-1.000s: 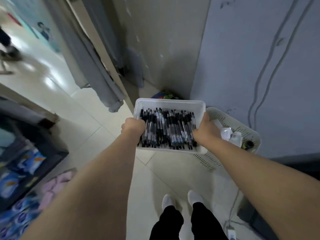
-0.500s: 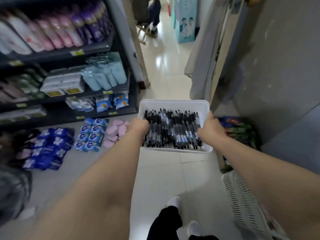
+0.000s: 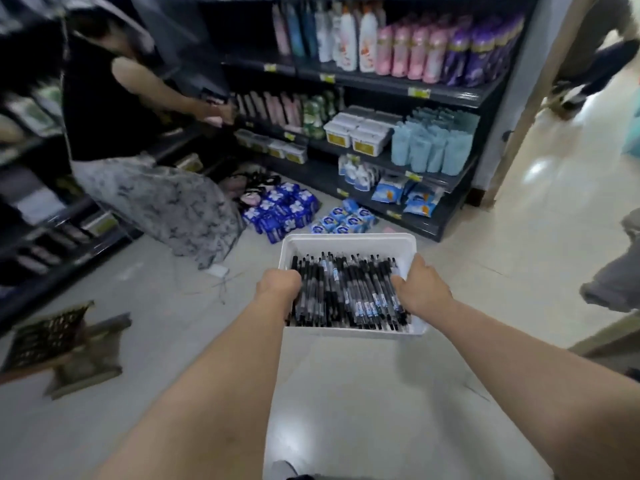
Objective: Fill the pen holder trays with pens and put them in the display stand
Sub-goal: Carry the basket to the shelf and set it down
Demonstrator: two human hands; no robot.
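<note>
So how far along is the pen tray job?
Done: the white tray holds a full layer of black pens. In hand: the left hand and right hand grip its sides, holding it above the floor. Left: setting it in a display stand, none identifiable in view.

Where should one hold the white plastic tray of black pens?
By the left and right walls of the white rectangular plastic tray, one hand from each side, as the left hand and right hand grip now. It is wide and open-topped; loose black pens need it level.
</note>
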